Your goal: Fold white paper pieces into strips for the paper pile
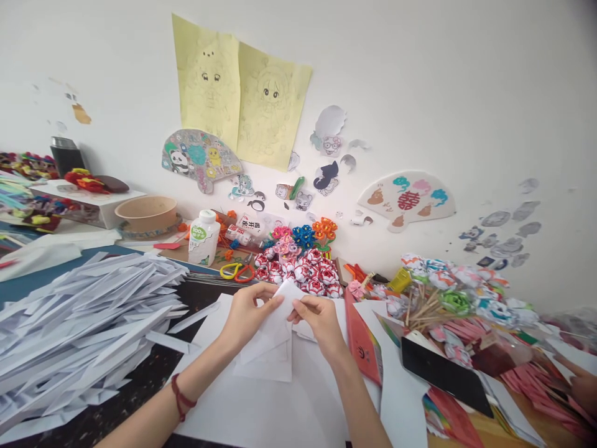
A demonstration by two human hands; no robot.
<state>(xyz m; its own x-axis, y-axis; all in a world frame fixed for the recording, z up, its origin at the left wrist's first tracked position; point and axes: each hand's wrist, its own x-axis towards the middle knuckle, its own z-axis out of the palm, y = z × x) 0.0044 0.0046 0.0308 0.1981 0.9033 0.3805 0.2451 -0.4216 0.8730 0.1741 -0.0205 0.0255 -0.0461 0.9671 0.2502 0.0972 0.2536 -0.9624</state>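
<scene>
Both hands grip a small white sheet of paper [287, 294], held up over the work surface. My left hand [249, 312] pinches it from the left, with the thumb lying over its face. On the other side, my right hand [317, 316] holds its right edge between thumb and curled fingers. Beneath them, several white paper pieces [273, 364] lie overlapped on a large white sheet [261, 414]. A big heap of folded white paper strips [88, 330] spreads to the left of my left forearm, which wears a dark red cord bracelet.
Behind the hands stand red-and-white paper flowers [301, 274], yellow-and-orange scissors [237, 272] and a white bottle [204, 238]. A black phone [443, 373], a red packet [362, 342] and pink strips [536, 386] lie right. Another person's hand [581, 382] shows at the right edge.
</scene>
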